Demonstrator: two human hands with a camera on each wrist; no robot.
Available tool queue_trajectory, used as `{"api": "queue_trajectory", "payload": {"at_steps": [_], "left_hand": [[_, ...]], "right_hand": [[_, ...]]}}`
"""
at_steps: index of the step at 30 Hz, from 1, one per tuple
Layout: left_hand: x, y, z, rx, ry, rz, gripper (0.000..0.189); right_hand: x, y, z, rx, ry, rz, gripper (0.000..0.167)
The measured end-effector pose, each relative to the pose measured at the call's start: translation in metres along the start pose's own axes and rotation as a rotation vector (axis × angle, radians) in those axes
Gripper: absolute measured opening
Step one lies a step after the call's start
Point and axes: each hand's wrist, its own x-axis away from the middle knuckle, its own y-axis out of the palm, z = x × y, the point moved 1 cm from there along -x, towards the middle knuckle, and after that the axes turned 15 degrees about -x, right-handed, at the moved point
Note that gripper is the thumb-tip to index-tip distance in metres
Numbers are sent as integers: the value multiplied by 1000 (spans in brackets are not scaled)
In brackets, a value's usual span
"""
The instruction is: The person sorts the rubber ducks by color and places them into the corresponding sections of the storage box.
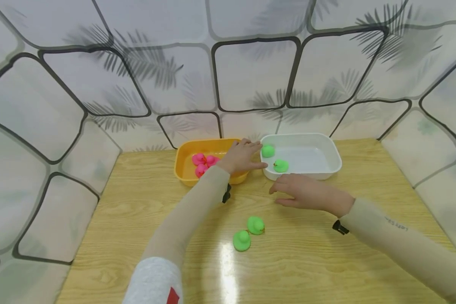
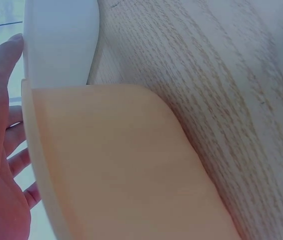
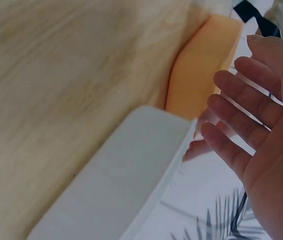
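My left hand [image 1: 240, 158] reaches over the right end of an orange tub [image 1: 181, 177], its fingertips right at the left rim of a white tub [image 1: 328, 172]. Its thumb and fingers are spread, with nothing held. Several pink toy ducks [image 1: 199, 159] lie in the orange tub, partly hidden by that hand and forearm. Inside the white tub, near its left end, sit a green toy duck [image 1: 281, 165] and another green duck [image 1: 267, 150]. My right hand [image 1: 308, 192] hovers in front of the white tub, empty, with relaxed fingers pointing left, as the right wrist view [image 3: 276, 125] also shows.
Two more green ducks, one farther back [image 1: 256, 225] and one nearer [image 1: 242, 240], stand on the wooden table [image 1: 137, 211] in front of the tubs. A patterned wall covering [image 1: 254, 76] rises behind the tubs and along both sides.
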Motion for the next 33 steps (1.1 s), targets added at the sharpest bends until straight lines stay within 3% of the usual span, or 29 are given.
{"api": "queue_trajectory", "payload": {"at_steps": [19,33], "left_hand": [[1,0,-1,15,5,11,85],[2,0,-1,38,15,17,85]], "right_hand": [[-8,55,-22,-89,-26,-123,40],[-9,71,-22,-93,-71,-134,31]]}}
